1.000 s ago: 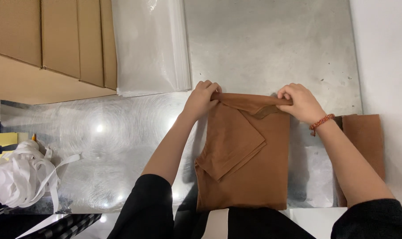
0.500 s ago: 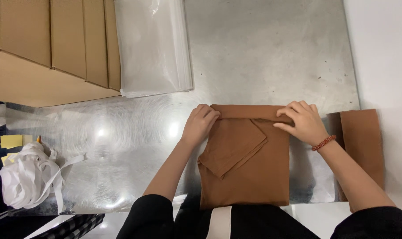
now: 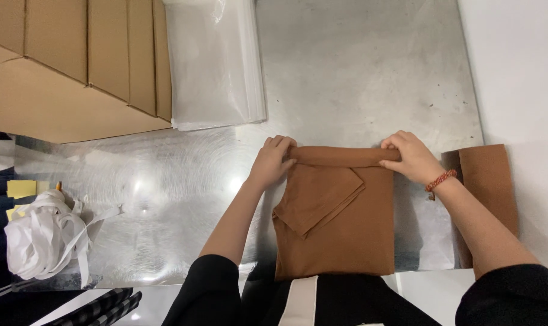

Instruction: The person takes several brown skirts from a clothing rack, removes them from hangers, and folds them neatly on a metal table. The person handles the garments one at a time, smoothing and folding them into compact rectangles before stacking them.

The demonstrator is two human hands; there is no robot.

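Now both hands, left [image 3: 273, 162] and right [image 3: 411, 158], pinch the brown garment's [image 3: 337, 223] far folded edge.

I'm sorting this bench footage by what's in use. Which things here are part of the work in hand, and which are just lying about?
In hand:
- brown garment, far edge rolled over
- left hand and right hand, gripping that rolled edge
- metal table beneath it

Lying about:
- stack of clear plastic bags
- cardboard boxes
- bundle of white strips
- second folded brown piece
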